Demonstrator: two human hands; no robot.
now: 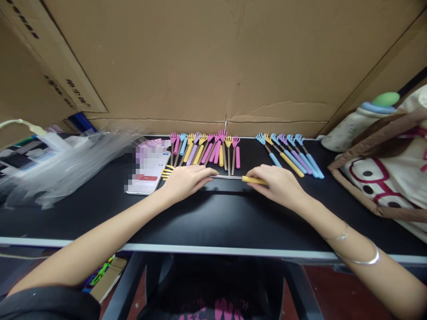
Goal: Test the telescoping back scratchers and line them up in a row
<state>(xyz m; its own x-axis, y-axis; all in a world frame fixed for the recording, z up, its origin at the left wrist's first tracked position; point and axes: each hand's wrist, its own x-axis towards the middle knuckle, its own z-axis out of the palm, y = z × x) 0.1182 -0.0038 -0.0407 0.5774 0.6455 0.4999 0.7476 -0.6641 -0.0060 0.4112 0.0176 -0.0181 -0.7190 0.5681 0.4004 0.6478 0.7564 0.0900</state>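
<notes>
Via head cam I've got both hands on one yellow scratcher (228,177), lying crosswise at frame ctr., over the black table (213,222), its shadow just below. L hand (190,180) pinches the metal rod near the claw end, yellow prongs poking out past the knuckles; R hand (276,182) grips the yellow handle, fingers closed round it. Bare rod shows btwn the two. Behind, upper ctr., I see a close-set row of pink, yellow, blue & purple scratchers (216,152), claws toward the top of frame; a second group, mostly blue w/ a yellow one (291,164), sits ctr.-right. Phone (156,171) lies just L of the L hand, clear plastic (73,164) at far L. White bottle (350,126) & brown-trimmed bag (400,178) at R edge; cardboard (200,66) fills the top.
</notes>
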